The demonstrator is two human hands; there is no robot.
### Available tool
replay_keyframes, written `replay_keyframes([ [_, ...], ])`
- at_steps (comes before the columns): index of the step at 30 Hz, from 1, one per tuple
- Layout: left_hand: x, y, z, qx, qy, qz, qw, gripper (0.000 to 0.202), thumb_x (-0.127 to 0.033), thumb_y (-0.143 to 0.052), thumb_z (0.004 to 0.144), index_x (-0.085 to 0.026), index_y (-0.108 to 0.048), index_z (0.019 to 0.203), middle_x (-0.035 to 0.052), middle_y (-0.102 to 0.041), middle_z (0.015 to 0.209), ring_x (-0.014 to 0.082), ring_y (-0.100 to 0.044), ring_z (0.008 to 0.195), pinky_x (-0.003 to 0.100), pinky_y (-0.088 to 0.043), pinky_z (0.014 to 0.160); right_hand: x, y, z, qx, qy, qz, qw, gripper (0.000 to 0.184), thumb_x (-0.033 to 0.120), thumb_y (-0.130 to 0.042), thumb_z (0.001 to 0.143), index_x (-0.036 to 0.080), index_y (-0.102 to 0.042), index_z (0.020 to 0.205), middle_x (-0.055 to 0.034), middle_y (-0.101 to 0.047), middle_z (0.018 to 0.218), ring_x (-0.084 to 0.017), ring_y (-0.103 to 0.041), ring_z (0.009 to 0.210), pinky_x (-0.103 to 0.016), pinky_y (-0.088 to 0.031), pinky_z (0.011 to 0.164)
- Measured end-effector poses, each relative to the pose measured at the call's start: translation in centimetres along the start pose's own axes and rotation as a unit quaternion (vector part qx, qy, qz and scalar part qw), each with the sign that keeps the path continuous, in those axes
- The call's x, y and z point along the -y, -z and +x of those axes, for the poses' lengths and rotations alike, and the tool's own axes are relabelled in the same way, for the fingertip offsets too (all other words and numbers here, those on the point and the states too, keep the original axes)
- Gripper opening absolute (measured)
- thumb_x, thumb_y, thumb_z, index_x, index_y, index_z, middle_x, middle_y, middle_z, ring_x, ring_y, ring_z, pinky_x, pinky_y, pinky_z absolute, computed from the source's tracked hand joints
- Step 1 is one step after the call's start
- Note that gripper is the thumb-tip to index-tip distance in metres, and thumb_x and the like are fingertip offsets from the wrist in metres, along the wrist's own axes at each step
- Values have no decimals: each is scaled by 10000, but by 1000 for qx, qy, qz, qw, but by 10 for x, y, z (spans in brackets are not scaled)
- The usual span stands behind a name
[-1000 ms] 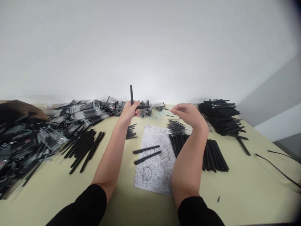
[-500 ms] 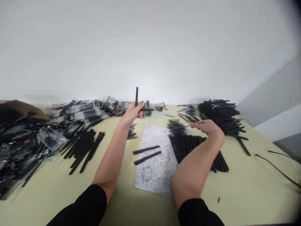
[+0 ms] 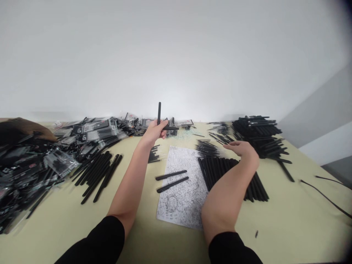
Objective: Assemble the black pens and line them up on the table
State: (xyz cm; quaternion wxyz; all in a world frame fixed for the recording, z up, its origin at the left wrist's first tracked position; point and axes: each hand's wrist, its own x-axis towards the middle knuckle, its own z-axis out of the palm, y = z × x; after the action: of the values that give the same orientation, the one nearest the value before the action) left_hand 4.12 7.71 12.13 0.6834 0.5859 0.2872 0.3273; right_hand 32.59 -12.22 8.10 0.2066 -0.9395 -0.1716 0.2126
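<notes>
My left hand point(image 3: 155, 132) is closed around two black pen parts above the far side of the table. One black pen barrel point(image 3: 159, 112) stands upright from the fist; another black pen piece point(image 3: 172, 128) sticks out sideways to the right. My right hand point(image 3: 242, 149) is bent at the wrist over the right side, fingers pressed together beside thin black pen refills point(image 3: 206, 147). Whatever its fingertips may hold is too small to make out. Below it, partly behind my forearm, lies a row of black pens point(image 3: 217, 170).
Two black pens point(image 3: 172, 179) lie across a scribbled paper sheet point(image 3: 181, 205). Several pens point(image 3: 96, 172) and a heap of plastic packets point(image 3: 30, 168) are at left. A pile of black pens point(image 3: 255, 128) stands at back right, near a thin cable point(image 3: 327, 198). The wall point(image 3: 176, 62) rises behind.
My right hand has shifted slightly, its fingertips a little to the right and nearer me. The left hand keeps the same pen parts and has hardly moved.
</notes>
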Motion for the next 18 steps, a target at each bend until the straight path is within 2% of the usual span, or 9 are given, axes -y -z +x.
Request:
replay_keyframes([
  [3, -2, 0, -1, -5, 3, -1, 1000, 254, -194, -543, 949, -201, -405, 736, -110, -352, 427, 49, -378, 362, 155, -372, 405, 4, 1, 0, 1, 19, 3, 1000, 533, 465, -709, 779, 184, -679, 1230, -160, -695, 1180, -305, -670, 1003, -344, -532, 702],
  [5, -2, 0, -1, -2, 3, 1, 1000, 253, -191, -533, 952, -203, -401, 737, -107, -358, 425, 51, -377, 363, 157, -369, 403, 12, 0, -3, -5, 58, -9, 998, 522, 475, -704, 777, 190, -687, 1214, -155, -674, 1231, -313, -654, 1059, -354, -529, 762],
  [7, -3, 1, -2, -2, 2, 6, 1000, 265, -195, -527, 954, -204, -392, 726, -102, -366, 418, 52, -374, 362, 157, -364, 401, 27, -2, -10, -15, 115, -25, 993, 498, 469, -704, 776, 203, -695, 1197, -141, -661, 1263, -309, -637, 1106, -356, -515, 833],
  [10, -4, 2, -2, -7, -3, 9, 1000, 269, -208, -539, 948, -205, -392, 722, -101, -371, 413, 53, -372, 359, 156, -361, 401, 59, -10, -26, 16, 202, -42, 978, 440, 421, -687, 796, 220, -695, 1187, -110, -629, 1324, -286, -617, 1145, -344, -502, 881],
  [14, -5, 4, -2, -14, -12, 6, 1000, 287, -227, -574, 930, -203, -391, 711, -100, -385, 412, 51, -387, 365, 150, -363, 408, 108, -31, -51, 100, 320, -87, 938, 373, 339, -685, 813, 222, -705, 1167, -97, -679, 1229, -239, -647, 1072, -323, -496, 902],
  [17, -5, 5, -1, -23, -19, 10, 1000, 301, -222, -575, 926, -202, -383, 696, -95, -396, 408, 50, -387, 369, 147, -359, 408, 141, -58, -67, 139, 411, -153, 888, 330, 274, -710, 804, 230, -721, 1131, -70, -704, 1171, -216, -662, 1034, -282, -499, 877],
  [18, -5, 5, -1, -23, -22, 12, 999, 296, -217, -571, 927, -201, -386, 696, -92, -402, 410, 50, -389, 372, 148, -359, 408, 150, -69, -71, 142, 425, -162, 879, 329, 243, -729, 786, 230, -727, 1114, -65, -708, 1163, -215, -662, 1034, -270, -494, 875],
])
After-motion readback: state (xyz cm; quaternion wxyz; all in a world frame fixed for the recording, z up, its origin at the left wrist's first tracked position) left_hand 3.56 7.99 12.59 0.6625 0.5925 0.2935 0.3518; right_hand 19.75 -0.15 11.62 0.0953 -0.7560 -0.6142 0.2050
